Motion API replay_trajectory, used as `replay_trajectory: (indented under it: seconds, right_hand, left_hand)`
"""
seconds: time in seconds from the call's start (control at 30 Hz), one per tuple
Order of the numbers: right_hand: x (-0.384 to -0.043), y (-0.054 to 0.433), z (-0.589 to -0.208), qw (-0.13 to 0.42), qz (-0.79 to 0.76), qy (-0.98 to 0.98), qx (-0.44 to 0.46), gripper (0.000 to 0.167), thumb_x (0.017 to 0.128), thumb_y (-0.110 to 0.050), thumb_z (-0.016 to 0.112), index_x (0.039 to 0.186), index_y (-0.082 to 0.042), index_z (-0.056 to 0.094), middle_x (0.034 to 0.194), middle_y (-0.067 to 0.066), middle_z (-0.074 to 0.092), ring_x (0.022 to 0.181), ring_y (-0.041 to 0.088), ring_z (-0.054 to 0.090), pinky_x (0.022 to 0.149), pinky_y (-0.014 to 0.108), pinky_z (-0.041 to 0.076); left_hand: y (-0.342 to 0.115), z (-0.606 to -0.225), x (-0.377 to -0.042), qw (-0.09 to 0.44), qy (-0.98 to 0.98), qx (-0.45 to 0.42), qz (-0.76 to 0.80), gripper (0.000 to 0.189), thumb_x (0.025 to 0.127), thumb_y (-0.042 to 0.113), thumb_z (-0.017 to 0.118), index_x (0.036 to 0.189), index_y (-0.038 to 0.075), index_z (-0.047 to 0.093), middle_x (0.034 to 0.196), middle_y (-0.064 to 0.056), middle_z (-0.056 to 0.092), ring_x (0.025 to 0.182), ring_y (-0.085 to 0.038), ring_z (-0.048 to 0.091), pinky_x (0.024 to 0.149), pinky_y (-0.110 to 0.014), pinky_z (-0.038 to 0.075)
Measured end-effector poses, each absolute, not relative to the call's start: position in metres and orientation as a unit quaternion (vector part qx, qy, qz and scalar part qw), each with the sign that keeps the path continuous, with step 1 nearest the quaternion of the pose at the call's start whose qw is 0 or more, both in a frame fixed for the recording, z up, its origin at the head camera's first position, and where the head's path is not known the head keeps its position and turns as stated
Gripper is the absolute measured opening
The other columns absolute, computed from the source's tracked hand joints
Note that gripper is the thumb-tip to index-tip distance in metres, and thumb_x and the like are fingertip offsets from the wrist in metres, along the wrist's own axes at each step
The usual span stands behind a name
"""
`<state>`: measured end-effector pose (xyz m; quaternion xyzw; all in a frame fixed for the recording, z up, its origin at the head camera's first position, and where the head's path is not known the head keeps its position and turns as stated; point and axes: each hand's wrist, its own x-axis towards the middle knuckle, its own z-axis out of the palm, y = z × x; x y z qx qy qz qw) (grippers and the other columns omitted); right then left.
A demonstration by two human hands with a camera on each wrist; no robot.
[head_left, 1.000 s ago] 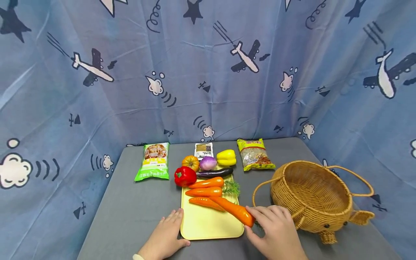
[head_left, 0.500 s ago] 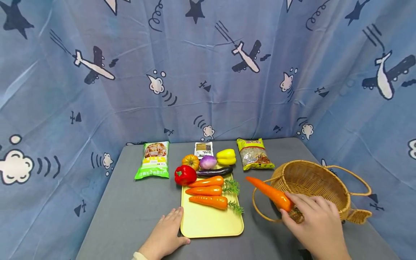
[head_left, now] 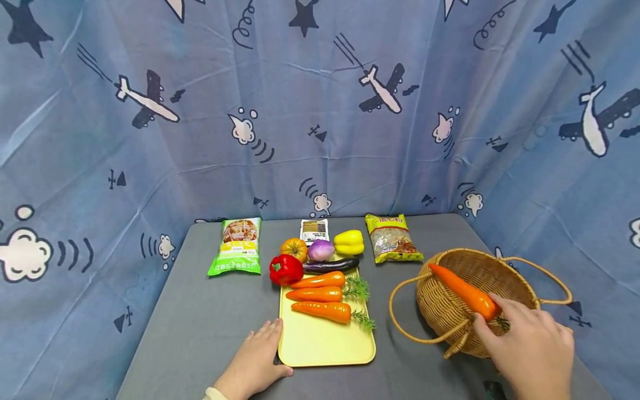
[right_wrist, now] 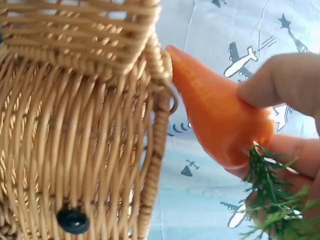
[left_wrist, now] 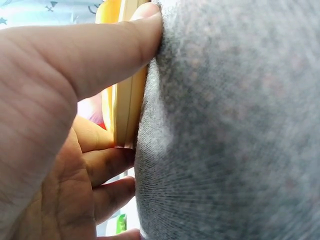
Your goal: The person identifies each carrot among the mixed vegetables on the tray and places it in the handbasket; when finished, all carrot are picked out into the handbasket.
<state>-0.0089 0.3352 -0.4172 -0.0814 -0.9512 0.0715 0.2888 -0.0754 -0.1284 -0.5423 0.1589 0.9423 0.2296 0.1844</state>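
Note:
My right hand (head_left: 530, 339) pinches an orange carrot (head_left: 465, 290) near its leafy end, above the opening of a wicker basket (head_left: 445, 316). In the right wrist view the carrot (right_wrist: 220, 110) points toward the basket rim, its green leaves (right_wrist: 270, 195) hanging by the palm. My left hand (head_left: 257, 355) lies with straight fingers against the left edge of a yellow tray (head_left: 325, 347); the left wrist view shows thumb and fingers touching the tray's side (left_wrist: 127, 110). Several carrots (head_left: 320, 311) lie across the tray, with a dark eggplant (head_left: 331, 265) behind them.
Beyond the tray sit a red pepper (head_left: 286, 270), an orange pumpkin (head_left: 294, 250), a purple onion-like vegetable (head_left: 320, 250), a yellow pepper (head_left: 349, 242) and a small pouch (head_left: 314, 230). A green-and-white bag (head_left: 237, 247) and a yellow bag (head_left: 393, 239) flank them. Basket handles (head_left: 400, 311) stick out sideways.
My right hand has lifted the carrot off the tray and carried it right, to above the basket. The basket's position barely differs. My left hand has stayed at the tray's edge.

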Motion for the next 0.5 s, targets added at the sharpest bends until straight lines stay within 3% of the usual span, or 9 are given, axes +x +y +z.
replay_trajectory:
  seconds: [0.23, 0.5]
  right_hand:
    - [-0.009, 0.345, -0.417, 0.244, 0.086, -0.954, -0.150, 0.048, 0.086, -0.034, 0.080, 0.121, -0.001, 0.074, 0.114, 0.030, 0.071, 0.090, 0.051, 0.058, 0.070, 0.067, 0.040]
    - [-0.019, 0.356, -0.421, 0.168, 0.089, -0.968, -0.163, 0.051, 0.090, -0.038, 0.080, 0.125, -0.002, 0.071, 0.117, 0.031, 0.070, 0.091, 0.049, 0.057, 0.072, 0.069, 0.040]
  left_hand:
    - [-0.127, -0.543, -0.076, 0.187, 0.943, 0.153, 0.230, 0.108, 0.082, 0.049, 0.092, 0.161, -0.005, 0.041, 0.164, -0.022, 0.043, 0.152, -0.044, 0.038, 0.119, -0.070, 0.030]
    - [-0.127, -0.541, -0.077, 0.191, 0.943, 0.148, 0.229, 0.108, 0.081, 0.049, 0.092, 0.161, -0.005, 0.042, 0.164, -0.022, 0.043, 0.152, -0.044, 0.038, 0.119, -0.070, 0.029]
